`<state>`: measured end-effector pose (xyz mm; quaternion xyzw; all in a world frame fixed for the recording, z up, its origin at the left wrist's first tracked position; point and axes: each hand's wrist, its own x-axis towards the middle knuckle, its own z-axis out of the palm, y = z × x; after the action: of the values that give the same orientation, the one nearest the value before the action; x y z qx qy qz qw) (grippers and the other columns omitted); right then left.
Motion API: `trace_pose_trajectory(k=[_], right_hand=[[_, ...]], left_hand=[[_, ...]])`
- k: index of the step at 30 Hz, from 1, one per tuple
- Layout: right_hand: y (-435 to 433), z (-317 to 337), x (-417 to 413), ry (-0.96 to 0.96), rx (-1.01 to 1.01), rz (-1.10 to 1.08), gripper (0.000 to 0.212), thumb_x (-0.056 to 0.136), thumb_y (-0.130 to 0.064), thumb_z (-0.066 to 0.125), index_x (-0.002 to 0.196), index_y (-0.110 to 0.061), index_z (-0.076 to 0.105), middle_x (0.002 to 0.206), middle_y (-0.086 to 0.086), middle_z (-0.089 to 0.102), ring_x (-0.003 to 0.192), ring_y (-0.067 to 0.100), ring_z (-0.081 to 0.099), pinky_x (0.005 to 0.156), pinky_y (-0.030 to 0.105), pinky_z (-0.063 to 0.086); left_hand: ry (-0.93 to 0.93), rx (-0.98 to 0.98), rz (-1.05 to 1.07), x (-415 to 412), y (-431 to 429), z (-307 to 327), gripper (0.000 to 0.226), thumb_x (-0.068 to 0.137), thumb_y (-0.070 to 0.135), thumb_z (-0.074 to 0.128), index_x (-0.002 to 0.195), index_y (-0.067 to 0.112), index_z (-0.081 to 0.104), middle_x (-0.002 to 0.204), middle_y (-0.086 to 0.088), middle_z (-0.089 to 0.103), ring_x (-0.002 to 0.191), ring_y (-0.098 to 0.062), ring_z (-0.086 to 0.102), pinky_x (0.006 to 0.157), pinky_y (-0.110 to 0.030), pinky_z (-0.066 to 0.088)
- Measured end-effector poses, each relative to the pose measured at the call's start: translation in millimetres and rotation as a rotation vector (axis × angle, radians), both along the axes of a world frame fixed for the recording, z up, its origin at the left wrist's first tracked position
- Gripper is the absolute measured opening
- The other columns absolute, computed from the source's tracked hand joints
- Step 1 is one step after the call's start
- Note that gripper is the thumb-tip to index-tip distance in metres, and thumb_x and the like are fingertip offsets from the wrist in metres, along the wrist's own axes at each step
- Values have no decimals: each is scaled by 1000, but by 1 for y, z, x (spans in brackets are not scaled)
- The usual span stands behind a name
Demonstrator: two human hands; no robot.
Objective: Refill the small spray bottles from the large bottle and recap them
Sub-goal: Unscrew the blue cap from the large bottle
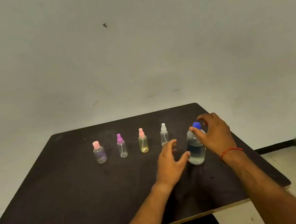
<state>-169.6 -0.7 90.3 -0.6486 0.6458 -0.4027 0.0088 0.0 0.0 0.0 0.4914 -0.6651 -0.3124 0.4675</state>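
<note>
A dark, matte, flat board table with a pale cut edge and rounded corners is carrying five bottles. The large clear plastic bottle, cylindrical with a rounded shoulder, is standing upright toward the right edge, partly filled with clear liquid and wearing a dark blue label band. A ribbed blue screw cap is sitting on its neck.

The left hand is hovering low beside the bottle's left side, fingers loose and spread, holding nothing; its thumb tip is lying right against the lower wall, though actual contact cannot be told. The right hand is arching round the neck from the right, fingers loosely curved and apart, thumb in front of the shoulder, not closing on the cap. A thin red thread bracelet is circling that wrist.

Left of the large bottle, four small bottles are standing upright in a row parallel to the far edge:
- a slim clear bottle with a white spray top
- a yellow-tinted bottle with a pink spray top
- a clear bottle with a purple spray top
- a rounder clear bottle with a flat pink cap

All four are capped and spaced apart.
</note>
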Motion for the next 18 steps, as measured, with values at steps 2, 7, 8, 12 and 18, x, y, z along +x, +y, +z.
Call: trace_pose_trajectory(k=[2,7,8,12,18], right_hand=[[-5,3,-3,-5,60,10,36,82,-40,73,110,-20,61,104,2,61,88,13,56,75,21,44],[-10,3,-7,3,105,16,30,81,-35,76,105,-21,64,97,-1,64,84,12,58,74,19,45],[-11,5,-7,12,111,19,30,81,-34,76,106,-21,64,97,-2,65,84,12,58,75,19,45],[-17,7,-4,11,139,6,32,81,-30,77,107,-17,65,98,0,65,85,13,58,81,22,48],[-21,10,-5,12,170,62,24,83,-21,75,104,-17,66,99,0,65,86,15,59,83,26,50]], left_hand=[[-24,40,-34,-17,-8,1,79,80,54,76,147,30,42,143,13,52,126,-2,52,105,-30,50],[30,50,-110,-44,-22,3,76,76,57,79,141,35,46,134,17,58,125,-1,55,105,-32,51],[33,45,-129,-46,-24,6,70,76,54,80,137,36,49,129,18,61,120,-1,58,102,-32,52],[43,15,-125,-50,-31,8,60,78,43,84,129,36,54,115,17,66,107,1,63,95,-27,56],[-6,-11,-121,-48,-37,9,60,75,48,84,126,38,55,112,17,67,105,-1,64,93,-30,57]])
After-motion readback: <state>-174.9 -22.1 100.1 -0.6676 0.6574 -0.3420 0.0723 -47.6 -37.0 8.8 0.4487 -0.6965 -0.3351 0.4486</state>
